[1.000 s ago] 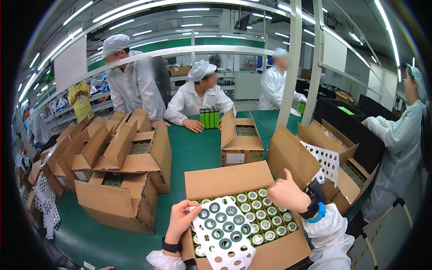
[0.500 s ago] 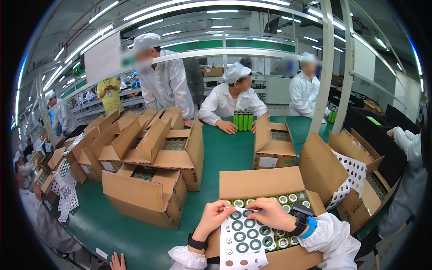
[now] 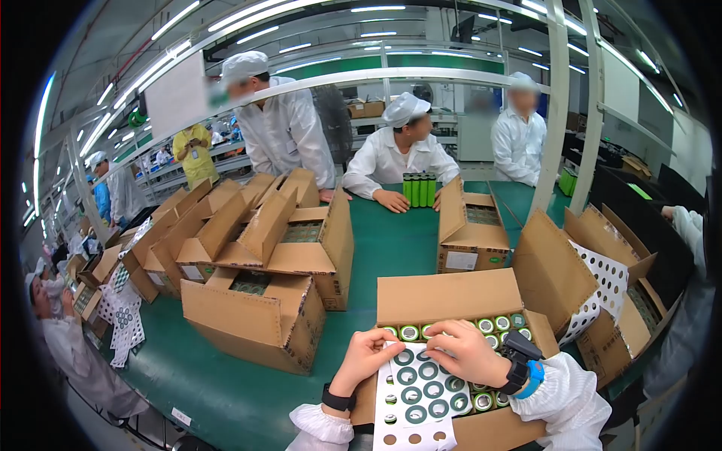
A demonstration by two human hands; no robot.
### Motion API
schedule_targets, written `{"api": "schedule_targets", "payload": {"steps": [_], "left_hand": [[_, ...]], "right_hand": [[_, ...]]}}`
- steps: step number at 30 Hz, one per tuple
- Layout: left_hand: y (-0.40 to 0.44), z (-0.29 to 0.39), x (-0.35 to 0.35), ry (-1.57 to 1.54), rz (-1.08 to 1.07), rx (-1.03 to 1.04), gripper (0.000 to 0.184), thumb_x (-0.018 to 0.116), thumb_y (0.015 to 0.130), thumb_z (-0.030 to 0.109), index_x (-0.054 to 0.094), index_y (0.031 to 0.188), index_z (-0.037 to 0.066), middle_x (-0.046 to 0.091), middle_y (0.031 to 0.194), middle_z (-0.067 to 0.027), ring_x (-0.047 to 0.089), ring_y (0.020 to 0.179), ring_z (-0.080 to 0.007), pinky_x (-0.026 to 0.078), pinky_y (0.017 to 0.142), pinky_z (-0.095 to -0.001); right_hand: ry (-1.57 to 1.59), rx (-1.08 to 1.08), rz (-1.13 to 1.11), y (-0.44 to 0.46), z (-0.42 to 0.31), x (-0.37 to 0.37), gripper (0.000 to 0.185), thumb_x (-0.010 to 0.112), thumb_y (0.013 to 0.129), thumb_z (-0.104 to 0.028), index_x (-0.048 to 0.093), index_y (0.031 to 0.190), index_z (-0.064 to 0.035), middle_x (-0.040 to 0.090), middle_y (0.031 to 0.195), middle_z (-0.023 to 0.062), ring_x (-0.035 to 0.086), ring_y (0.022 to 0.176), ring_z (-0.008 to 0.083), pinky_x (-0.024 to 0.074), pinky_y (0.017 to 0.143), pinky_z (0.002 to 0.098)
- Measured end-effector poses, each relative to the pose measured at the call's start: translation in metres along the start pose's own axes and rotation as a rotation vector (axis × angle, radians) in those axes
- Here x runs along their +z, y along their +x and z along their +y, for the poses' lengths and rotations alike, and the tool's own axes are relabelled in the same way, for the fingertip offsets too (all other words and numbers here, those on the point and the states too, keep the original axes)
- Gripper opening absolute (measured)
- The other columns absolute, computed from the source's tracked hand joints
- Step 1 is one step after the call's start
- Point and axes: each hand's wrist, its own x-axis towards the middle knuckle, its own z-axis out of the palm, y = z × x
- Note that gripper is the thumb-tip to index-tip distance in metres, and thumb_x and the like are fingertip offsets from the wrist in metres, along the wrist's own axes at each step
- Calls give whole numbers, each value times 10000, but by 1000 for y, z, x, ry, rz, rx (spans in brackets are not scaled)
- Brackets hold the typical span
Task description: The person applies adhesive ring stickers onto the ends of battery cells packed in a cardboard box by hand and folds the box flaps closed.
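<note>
A white sheet of dark green ring stickers (image 3: 421,436) lies over an open carton (image 3: 450,297) filled with cylindrical battery cells (image 3: 485,326), green-sleeved with silvery ends. My left hand (image 3: 366,359) is closed, thumb and fingertips pinching the sheet's upper left corner. Bent over the top row of rings is my right hand (image 3: 475,355), its fingers drawn together at the sheet's upper edge. Whatever those fingertips hold is hidden. Holes in the sheet let some cell ends show through.
Several open cartons (image 3: 252,319) crowd the left of the green table (image 3: 387,248); another carton (image 3: 474,233) stands ahead. To the right, a punched white sheet (image 3: 602,278) hangs from a carton. Across the table, a seated person (image 3: 406,158) has hands beside upright green cells (image 3: 419,190).
The view has shifted a little, so the scene sits further right. Another hand at the lower left table edge has gone from view. My hands stay at the sheet's top edge.
</note>
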Motion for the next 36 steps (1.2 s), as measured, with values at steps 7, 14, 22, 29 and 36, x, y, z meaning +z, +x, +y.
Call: {"api": "schedule_targets", "payload": {"steps": [7,14,22,29,36], "left_hand": [[-1,-7,-4,97,82,-6,78,673,759,14,612,765,-35,605,702,-12,545,632,-42,422,541,-172],[-3,-2,-2,110,161,-35,68,643,728,-39,581,706,-24,553,646,14,480,555,-15,349,482,-152],[-3,-6,-5,163,187,-19,105,634,714,1,537,673,-3,505,615,31,424,522,2,296,461,-146],[-7,8,-1,343,152,-38,83,596,781,-22,539,739,22,492,671,50,416,598,-26,340,540,-168],[-5,18,9,306,176,-57,93,568,768,-42,533,710,21,484,653,42,411,584,-32,339,528,-176]], "right_hand": [[164,51,93,-10,-18,-59,77,637,736,-57,578,785,-48,531,1079,119,501,995,287,377,863,380],[301,559,345,-80,42,-110,103,675,756,-101,616,718,-25,518,1171,116,455,1122,232,312,976,356],[626,796,382,-127,95,-83,172,635,797,-124,603,684,2,503,1135,97,480,1017,153,349,903,286],[701,782,481,-130,110,-66,167,634,764,-79,587,628,5,515,1067,85,495,978,157,363,882,285],[587,762,428,-133,113,-67,154,639,749,-54,568,621,-3,522,1044,77,497,963,154,362,873,285]]}}
